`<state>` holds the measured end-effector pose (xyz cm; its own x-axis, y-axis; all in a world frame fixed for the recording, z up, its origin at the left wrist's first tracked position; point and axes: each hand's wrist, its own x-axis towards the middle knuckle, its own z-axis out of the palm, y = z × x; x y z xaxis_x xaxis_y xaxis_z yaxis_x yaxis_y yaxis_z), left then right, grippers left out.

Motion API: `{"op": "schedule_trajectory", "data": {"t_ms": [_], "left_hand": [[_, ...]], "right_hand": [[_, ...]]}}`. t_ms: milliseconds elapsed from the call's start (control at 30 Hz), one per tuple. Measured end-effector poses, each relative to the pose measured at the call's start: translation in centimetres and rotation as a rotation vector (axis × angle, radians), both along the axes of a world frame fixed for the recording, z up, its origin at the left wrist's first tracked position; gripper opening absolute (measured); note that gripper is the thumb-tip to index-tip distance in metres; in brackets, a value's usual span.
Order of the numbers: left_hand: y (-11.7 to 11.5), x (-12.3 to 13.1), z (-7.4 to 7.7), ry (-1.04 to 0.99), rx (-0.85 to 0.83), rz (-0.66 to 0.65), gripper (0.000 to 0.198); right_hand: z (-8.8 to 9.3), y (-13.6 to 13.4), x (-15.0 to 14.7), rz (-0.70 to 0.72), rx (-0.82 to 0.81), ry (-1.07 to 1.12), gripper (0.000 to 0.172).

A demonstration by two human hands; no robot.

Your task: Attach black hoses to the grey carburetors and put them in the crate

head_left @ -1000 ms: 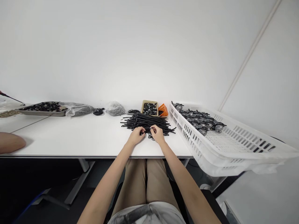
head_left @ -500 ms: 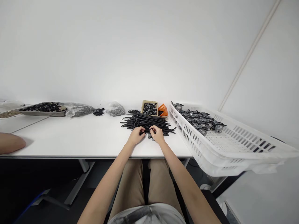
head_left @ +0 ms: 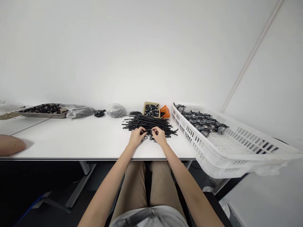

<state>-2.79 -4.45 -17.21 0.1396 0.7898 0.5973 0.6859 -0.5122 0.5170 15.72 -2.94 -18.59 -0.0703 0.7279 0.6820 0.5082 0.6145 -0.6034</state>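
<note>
Head view: a seated person leans over a white table (head_left: 82, 142), both forearms reaching onto it.

Left hand: (head_left: 136, 137) fingers curled downward at the near edge of the tube pile; whether they grip anything cannot be told.

Right hand: (head_left: 159, 135) fingertips drawn together just beside the left hand, over the same edge; anything between them is too small to tell.

Tubes: a pile of black tubes (head_left: 148, 124) lies in a loose bundle on the table, directly in front of the hands, with small grey fittings (head_left: 151, 138) under the fingers.

Behind the pile: a beige box of fittings (head_left: 151, 110) and an orange scoop (head_left: 165, 111).

Right side: a white plastic crate (head_left: 189, 132) holds grey parts with black tubes.

Left side: a metal tray (head_left: 42, 115), two plastic bags (head_left: 79, 111), and another person's forearm (head_left: 9, 145).
</note>
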Motion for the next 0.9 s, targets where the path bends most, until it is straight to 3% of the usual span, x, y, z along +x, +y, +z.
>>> {"op": "schedule_trajectory", "data": {"t_ms": [600,900], "left_hand": [[-0.02,0.04,0.25,0.108,0.033,0.153,0.036],[0.64,-0.18,-0.49,0.111,-0.036,0.164,0.03]], "right_hand": [[-0.05,0.19,-0.09,-0.005,-0.04,-0.035,0.012],[-0.54,0.74,-0.08,-0.018,-0.064,-0.084,0.013]]}}
